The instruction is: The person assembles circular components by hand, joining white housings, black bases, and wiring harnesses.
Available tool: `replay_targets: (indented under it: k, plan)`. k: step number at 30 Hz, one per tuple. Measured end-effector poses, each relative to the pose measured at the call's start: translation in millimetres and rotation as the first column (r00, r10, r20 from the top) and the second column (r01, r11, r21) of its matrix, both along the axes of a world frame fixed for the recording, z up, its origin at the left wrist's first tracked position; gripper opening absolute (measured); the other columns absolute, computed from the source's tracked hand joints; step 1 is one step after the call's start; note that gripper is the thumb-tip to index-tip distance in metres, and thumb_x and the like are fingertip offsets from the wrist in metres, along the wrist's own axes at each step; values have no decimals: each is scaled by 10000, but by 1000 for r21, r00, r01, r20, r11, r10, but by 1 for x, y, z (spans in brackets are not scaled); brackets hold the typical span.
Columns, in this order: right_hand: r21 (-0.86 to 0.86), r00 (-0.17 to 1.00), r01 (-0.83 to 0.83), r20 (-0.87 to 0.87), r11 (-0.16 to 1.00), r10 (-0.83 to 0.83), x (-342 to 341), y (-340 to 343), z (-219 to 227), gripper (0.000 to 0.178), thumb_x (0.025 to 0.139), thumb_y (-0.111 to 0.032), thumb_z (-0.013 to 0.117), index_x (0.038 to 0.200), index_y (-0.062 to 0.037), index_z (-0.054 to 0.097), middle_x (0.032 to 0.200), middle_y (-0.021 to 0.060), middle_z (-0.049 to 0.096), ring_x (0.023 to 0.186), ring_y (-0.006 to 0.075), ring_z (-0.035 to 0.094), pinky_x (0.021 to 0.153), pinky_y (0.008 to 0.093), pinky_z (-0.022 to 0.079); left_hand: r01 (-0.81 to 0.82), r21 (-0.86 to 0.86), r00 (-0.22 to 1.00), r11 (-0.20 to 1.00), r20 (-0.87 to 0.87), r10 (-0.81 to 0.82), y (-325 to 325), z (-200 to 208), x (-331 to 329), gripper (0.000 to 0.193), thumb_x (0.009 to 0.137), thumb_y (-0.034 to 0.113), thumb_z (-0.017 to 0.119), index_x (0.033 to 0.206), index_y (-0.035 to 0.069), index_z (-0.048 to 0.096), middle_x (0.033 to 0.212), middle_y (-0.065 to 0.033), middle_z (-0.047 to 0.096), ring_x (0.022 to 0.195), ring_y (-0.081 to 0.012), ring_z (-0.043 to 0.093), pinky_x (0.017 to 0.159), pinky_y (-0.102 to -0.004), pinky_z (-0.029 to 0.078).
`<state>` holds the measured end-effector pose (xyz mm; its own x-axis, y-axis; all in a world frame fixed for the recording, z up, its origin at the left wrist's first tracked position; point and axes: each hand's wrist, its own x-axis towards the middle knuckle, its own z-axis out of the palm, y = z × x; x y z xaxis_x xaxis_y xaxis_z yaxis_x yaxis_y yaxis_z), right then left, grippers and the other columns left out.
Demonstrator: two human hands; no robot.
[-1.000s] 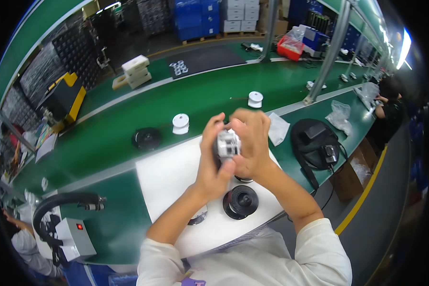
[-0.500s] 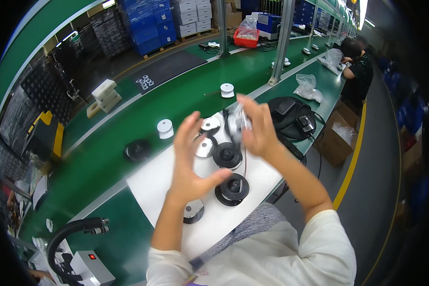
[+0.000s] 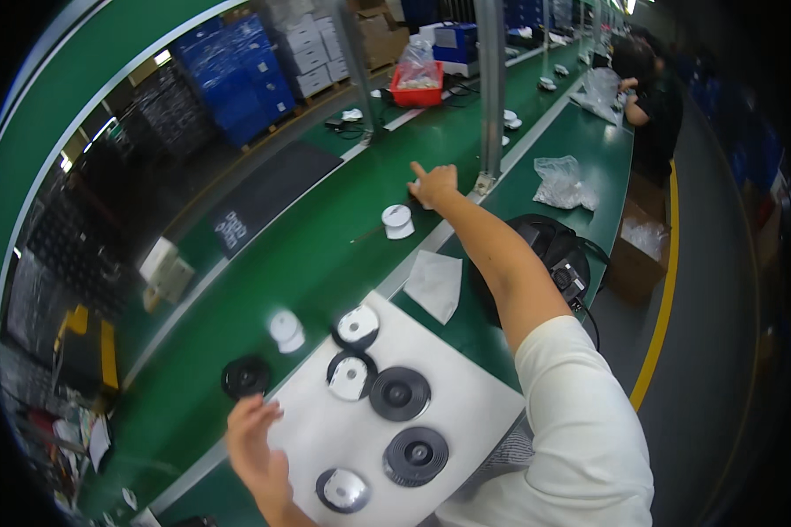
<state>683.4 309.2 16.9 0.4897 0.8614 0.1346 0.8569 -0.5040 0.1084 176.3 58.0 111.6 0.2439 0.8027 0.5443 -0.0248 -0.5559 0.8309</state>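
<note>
My left hand [image 3: 259, 448] is open over the left edge of the white board [image 3: 312, 430], fingers near a black round reel [image 3: 245, 376] on the green belt. My right arm reaches far out over the belt. The right hand [image 3: 436, 186] has its index finger stretched and the others curled; a pale bit shows beneath them, too small to name. Closer in on the belt stands a white spool [image 3: 397, 221]; another white spool [image 3: 286, 331] is by the board. Two black ribbed reels [image 3: 400, 393] and several white-faced black discs [image 3: 351, 375] lie on the board.
A pale flat sheet or bag [image 3: 434, 285] lies beside the board. A black bag [image 3: 536, 237] and a clear plastic bag [image 3: 566, 183] are on the bench at right. Metal posts [image 3: 490, 97] rise along the belt. A co-worker [image 3: 650, 97] is at the far right.
My right hand has moved from above the board, where it held a blurred pale and dark thing, out over the belt. My left hand has lowered leftward. The view has shifted.
</note>
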Motion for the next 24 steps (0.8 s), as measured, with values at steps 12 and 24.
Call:
replay_targets:
  k: [12, 24]
  plan:
    - [804, 998, -19, -17, 595, 54, 289, -69, 54, 363, 926, -296, 541, 1217, -91, 469, 967, 205, 666, 900, 413, 636, 792, 520, 479, -346, -147, 914, 927, -277, 297, 23, -17, -39, 384, 988, 164, 581, 1296, -33, 462, 1272, -236, 553, 999, -299, 634, 897, -416, 540]
    - [188, 888, -336, 390, 923, 244, 609, 25, -89, 483, 993, -360, 547, 1447, -210, 478, 1005, 111, 617, 885, 216, 609, 742, 378, 498, -569, -329, 784, 754, -493, 377, 58, -59, -74, 462, 968, 160, 618, 1371, 12, 445, 1306, -182, 555, 1119, -278, 600, 1017, -388, 461]
